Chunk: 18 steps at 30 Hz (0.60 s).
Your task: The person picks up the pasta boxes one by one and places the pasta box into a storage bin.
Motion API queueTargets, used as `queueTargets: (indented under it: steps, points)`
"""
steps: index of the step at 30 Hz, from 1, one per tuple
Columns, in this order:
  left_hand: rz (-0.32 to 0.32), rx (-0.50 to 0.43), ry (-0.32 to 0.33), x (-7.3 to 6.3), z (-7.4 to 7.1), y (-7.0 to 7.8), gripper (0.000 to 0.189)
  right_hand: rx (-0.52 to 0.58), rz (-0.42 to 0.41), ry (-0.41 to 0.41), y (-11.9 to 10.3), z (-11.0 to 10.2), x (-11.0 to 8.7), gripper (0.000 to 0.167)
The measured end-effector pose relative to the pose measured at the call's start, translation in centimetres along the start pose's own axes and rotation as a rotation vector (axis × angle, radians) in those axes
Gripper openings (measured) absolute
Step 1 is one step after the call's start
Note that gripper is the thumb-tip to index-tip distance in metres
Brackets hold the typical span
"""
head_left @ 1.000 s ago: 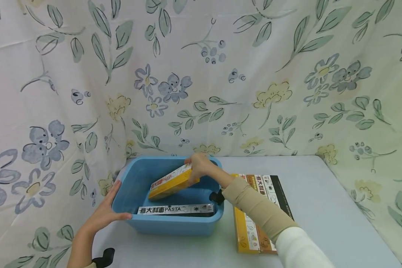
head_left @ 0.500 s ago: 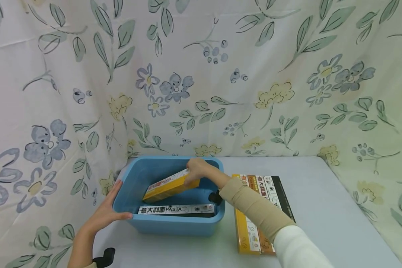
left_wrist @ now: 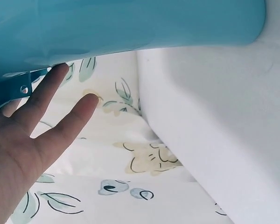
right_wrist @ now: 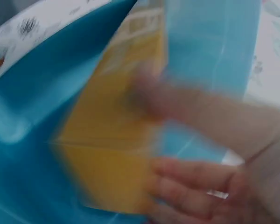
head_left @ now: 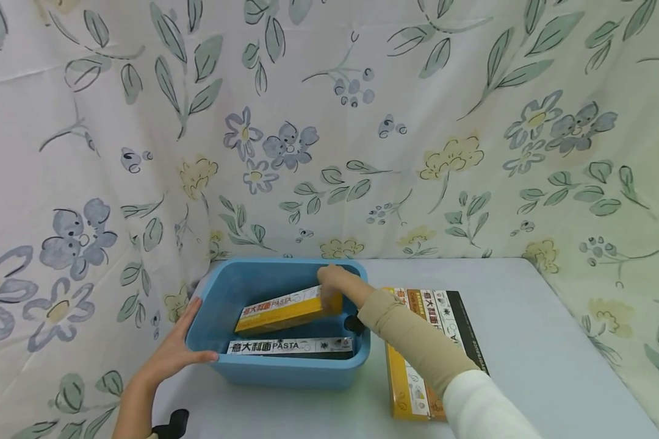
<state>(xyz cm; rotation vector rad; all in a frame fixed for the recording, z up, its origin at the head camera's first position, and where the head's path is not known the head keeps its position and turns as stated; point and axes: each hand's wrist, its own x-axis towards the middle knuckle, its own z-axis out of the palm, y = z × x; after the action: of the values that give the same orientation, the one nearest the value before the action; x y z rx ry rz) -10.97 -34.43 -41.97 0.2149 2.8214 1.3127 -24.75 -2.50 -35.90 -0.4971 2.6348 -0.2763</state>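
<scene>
My right hand (head_left: 332, 289) reaches into the blue plastic bin (head_left: 274, 372) and grips the right end of a yellow pasta box (head_left: 280, 318). In the right wrist view the thumb lies on one side of that box and the fingers curl at the other; the picture is blurred. The box lies slantwise in the bin, its right end higher. In front of it a black-and-white pasta box (head_left: 288, 346) stands along the bin's front wall. My left hand (head_left: 167, 353) rests at the bin's left side, thumb on the front rim, straight spread fingers (left_wrist: 67, 126) along the outside.
More yellow, brown and black pasta boxes (head_left: 414, 390) lie side by side on the white table (head_left: 549, 360), right of the bin and partly under my right forearm. A floral curtain (head_left: 329, 152) hangs behind and on both sides.
The yellow pasta box has gone down deeper into the bin and its slant has lessened. Lately my right hand has shifted right with its end. My left hand has stayed at the bin.
</scene>
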Motion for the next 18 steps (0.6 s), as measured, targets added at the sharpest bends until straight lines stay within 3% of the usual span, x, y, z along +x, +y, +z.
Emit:
queueTargets:
  steps: [3,8,18]
  points:
    - [-0.002,0.001,-0.005,0.1,0.0,0.0,0.117,-0.029,-0.036,0.010,0.0,-0.2,-0.3,0.046]
    - [-0.002,-0.003,-0.005,0.1,-0.1,0.2,0.118,0.028,-0.143,0.091,0.0,-1.2,-1.5,0.056]
    - [-0.011,-0.025,-0.013,0.0,-0.1,0.4,0.118,0.375,-0.232,0.219,3.0,-2.5,-2.8,0.059]
